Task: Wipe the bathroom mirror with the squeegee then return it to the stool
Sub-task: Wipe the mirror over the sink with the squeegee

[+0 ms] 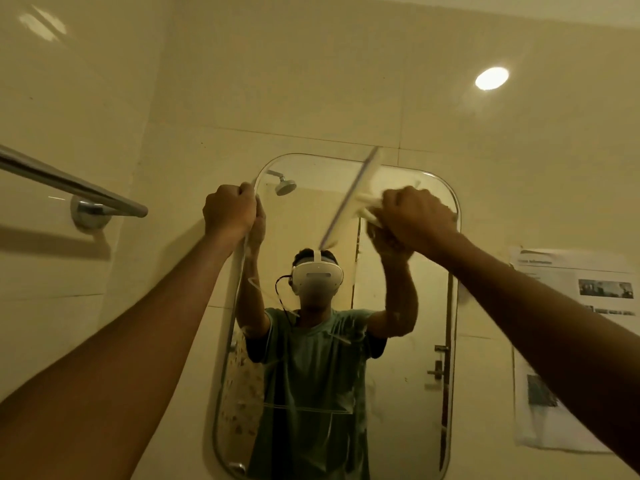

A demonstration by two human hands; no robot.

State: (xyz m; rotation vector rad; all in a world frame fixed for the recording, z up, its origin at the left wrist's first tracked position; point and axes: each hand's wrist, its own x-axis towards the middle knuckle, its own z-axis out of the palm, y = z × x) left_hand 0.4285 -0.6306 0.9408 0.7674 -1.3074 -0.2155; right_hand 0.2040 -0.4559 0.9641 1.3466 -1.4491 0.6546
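Right hand fingers clamped on squeegee handle (blade tilted); left hand grips mirror edge.

Single head-worn wide-angle view, taken from just in front of the tiled wall and tilted upward. It faces the mirror at arm's reach; both forearms enter from the lower corners. The mirror's reflection shows the wearer and the room behind. Edges bend noticeably.

I'm seeing dim, yellowish light — a round ceiling lamp is glaring upper right, the squeegee is motion-blurring, and edges are bending wide-angle.
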